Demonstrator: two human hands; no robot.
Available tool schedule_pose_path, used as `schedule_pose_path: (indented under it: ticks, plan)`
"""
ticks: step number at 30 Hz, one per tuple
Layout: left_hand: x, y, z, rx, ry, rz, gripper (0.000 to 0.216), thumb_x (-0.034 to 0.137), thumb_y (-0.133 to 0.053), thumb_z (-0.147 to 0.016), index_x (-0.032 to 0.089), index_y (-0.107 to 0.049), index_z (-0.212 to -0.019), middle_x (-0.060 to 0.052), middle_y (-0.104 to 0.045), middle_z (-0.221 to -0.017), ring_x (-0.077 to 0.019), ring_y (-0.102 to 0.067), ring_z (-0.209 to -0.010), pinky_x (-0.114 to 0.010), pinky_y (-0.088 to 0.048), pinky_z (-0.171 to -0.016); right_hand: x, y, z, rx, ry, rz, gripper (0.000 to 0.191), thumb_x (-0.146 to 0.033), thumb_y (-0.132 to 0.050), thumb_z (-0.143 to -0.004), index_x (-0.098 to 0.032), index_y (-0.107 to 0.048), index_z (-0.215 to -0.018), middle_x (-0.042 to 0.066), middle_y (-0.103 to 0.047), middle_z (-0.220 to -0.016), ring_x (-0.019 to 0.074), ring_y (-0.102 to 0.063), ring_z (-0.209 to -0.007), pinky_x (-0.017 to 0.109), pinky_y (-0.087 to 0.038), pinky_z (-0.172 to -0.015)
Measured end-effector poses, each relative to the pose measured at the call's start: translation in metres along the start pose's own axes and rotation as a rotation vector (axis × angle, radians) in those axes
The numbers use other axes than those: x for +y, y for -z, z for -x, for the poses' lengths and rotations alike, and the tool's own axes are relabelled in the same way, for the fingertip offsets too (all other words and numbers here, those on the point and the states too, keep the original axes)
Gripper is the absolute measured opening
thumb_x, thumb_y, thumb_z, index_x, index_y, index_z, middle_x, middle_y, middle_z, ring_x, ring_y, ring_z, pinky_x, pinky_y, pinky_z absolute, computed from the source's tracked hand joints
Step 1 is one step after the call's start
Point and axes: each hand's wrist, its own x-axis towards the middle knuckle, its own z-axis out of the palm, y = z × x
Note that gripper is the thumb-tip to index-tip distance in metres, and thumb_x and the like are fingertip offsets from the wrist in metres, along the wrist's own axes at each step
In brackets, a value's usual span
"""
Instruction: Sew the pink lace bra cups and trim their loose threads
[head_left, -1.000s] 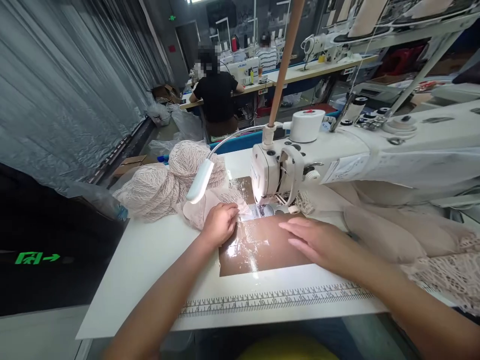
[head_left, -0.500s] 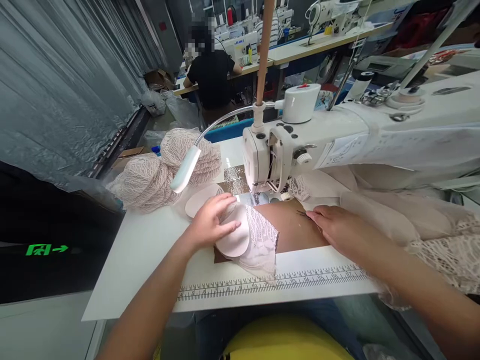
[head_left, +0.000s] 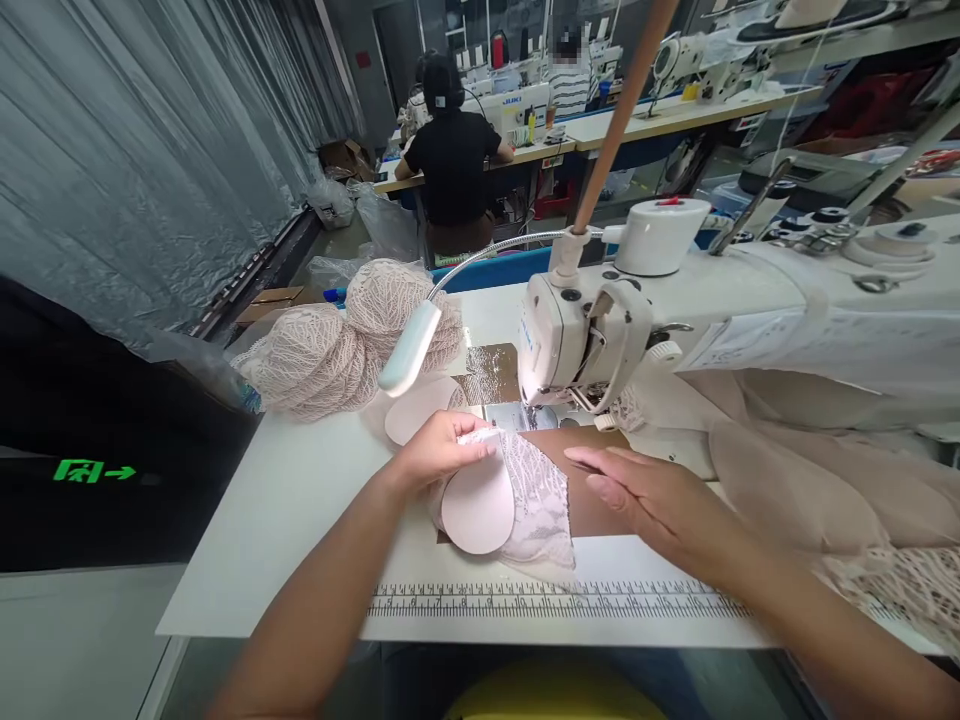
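Observation:
My left hand (head_left: pixel 437 452) pinches the top of a pale pink foam cup (head_left: pixel 478 507) with a piece of white lace (head_left: pixel 538 505) lying against it, on the white sewing table (head_left: pixel 300 500). My right hand (head_left: pixel 651 492) lies flat, fingers stretched, on the brown glossy patch (head_left: pixel 581 475) in front of the needle of the white sewing machine (head_left: pixel 592 340), just right of the lace. A thin metal tool seems to lie under its fingers; I cannot make it out. A second foam cup (head_left: pixel 416 408) rests behind my left hand.
A pile of lace-covered cups (head_left: pixel 337 345) sits at the table's back left, under a gooseneck lamp (head_left: pixel 409 350). Beige fabric and lace (head_left: pixel 840 480) heap at the right. A printed ruler (head_left: pixel 555 600) runs along the front edge. A person in black (head_left: pixel 452 170) sits ahead.
My left hand pulled a foam cup with lace from the pile onto the brown patch in front of me. My right hand shifted left, flat beside the lace.

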Motion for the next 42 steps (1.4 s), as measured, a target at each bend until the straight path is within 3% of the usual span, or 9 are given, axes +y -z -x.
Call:
schedule_pose_path:
  ticks: [3, 7, 14, 18, 24, 29, 36, 39, 42]
  plan:
    - [0.001, -0.004, 0.003, -0.027, 0.018, 0.039, 0.033, 0.039, -0.07, -0.073, 0.011, -0.071, -0.091, -0.005, -0.066, -0.075, -0.014, -0.058, -0.068, -0.024, -0.042, -0.062, -0.015, -0.002, -0.02, -0.028, 0.024, -0.078, 0.039, -0.038, -0.033, -0.095, -0.027, -0.056, -0.125, 0.003, -0.064, -0.119, 0.0218, -0.059, -0.108, 0.034, -0.05, -0.084]
    - [0.0, -0.008, 0.004, -0.076, -0.045, 0.063, 0.032, 0.039, -0.067, -0.076, 0.013, -0.072, -0.095, -0.006, -0.069, -0.082, -0.0155, -0.06, -0.075, -0.026, -0.044, -0.068, -0.02, -0.007, -0.036, 0.015, 0.103, -0.113, 0.035, -0.032, -0.043, -0.091, -0.027, -0.06, -0.121, 0.001, -0.066, -0.115, 0.0199, -0.061, -0.101, 0.033, -0.049, -0.084]
    - [0.001, -0.014, 0.006, -0.141, -0.056, 0.123, 0.032, 0.04, -0.071, -0.073, 0.013, -0.074, -0.09, -0.008, -0.071, -0.083, -0.0204, -0.063, -0.083, -0.031, -0.048, -0.077, -0.025, -0.01, -0.044, 0.003, 0.018, -0.208, 0.031, -0.033, -0.051, -0.087, -0.03, -0.063, -0.116, -0.001, -0.067, -0.114, 0.0207, -0.063, -0.099, 0.037, -0.05, -0.087]
    - [-0.001, -0.017, 0.005, -0.186, -0.009, 0.194, 0.033, 0.038, -0.073, -0.071, 0.012, -0.074, -0.091, -0.008, -0.071, -0.086, -0.0209, -0.063, -0.087, -0.032, -0.047, -0.082, -0.031, -0.011, -0.046, 0.013, 0.083, -0.314, 0.029, -0.028, -0.053, -0.086, -0.026, -0.065, -0.112, 0.001, -0.067, -0.115, 0.0193, -0.06, -0.104, 0.034, -0.048, -0.089]
    - [-0.005, -0.019, 0.003, -0.2, 0.063, 0.232, 0.026, 0.035, -0.075, -0.069, 0.011, -0.073, -0.081, -0.004, -0.066, -0.074, -0.0127, -0.056, -0.069, -0.026, -0.043, -0.069, -0.025, -0.02, -0.046, 0.005, 0.098, -0.427, 0.025, -0.026, -0.054, -0.087, -0.025, -0.068, -0.108, 0.0, -0.07, -0.107, 0.0174, -0.063, -0.097, 0.029, -0.05, -0.084]
    - [-0.006, -0.017, 0.003, -0.231, 0.052, 0.172, 0.029, 0.038, -0.072, -0.072, 0.009, -0.067, -0.067, 0.003, -0.048, -0.056, -0.0071, -0.039, -0.055, -0.022, -0.031, -0.053, -0.018, -0.024, -0.044, -0.038, 0.069, -0.461, 0.026, -0.031, -0.05, -0.09, -0.025, -0.07, -0.105, 0.001, -0.071, -0.104, 0.0196, -0.065, -0.094, 0.032, -0.052, -0.082]
    - [-0.009, -0.012, 0.002, -0.237, 0.08, 0.195, 0.03, 0.036, -0.073, -0.071, 0.012, -0.073, -0.09, -0.004, -0.065, -0.076, -0.0129, -0.054, -0.069, -0.026, -0.041, -0.066, -0.013, -0.021, -0.044, -0.076, 0.044, -0.476, 0.028, -0.035, -0.051, -0.089, -0.025, -0.07, -0.107, 0.002, -0.07, -0.106, 0.0224, -0.064, -0.097, 0.037, -0.051, -0.086]
    - [-0.009, -0.013, 0.001, -0.233, 0.068, 0.182, 0.029, 0.036, -0.073, -0.071, 0.011, -0.073, -0.083, -0.003, -0.062, -0.07, -0.0117, -0.051, -0.065, -0.025, -0.04, -0.063, -0.014, -0.021, -0.045, -0.08, 0.061, -0.508, 0.029, -0.035, -0.053, -0.087, -0.024, -0.068, -0.11, 0.003, -0.07, -0.109, 0.0221, -0.064, -0.1, 0.035, -0.051, -0.086]
    - [-0.008, -0.016, 0.0, -0.252, 0.05, 0.158, 0.029, 0.037, -0.074, -0.069, 0.008, -0.068, -0.065, 0.001, -0.049, -0.057, -0.0078, -0.041, -0.056, -0.022, -0.033, -0.052, -0.02, -0.02, -0.047, -0.116, 0.086, -0.591, 0.028, -0.033, -0.054, -0.087, -0.025, -0.068, -0.11, 0.002, -0.071, -0.105, 0.0199, -0.065, -0.094, 0.031, -0.052, -0.081]
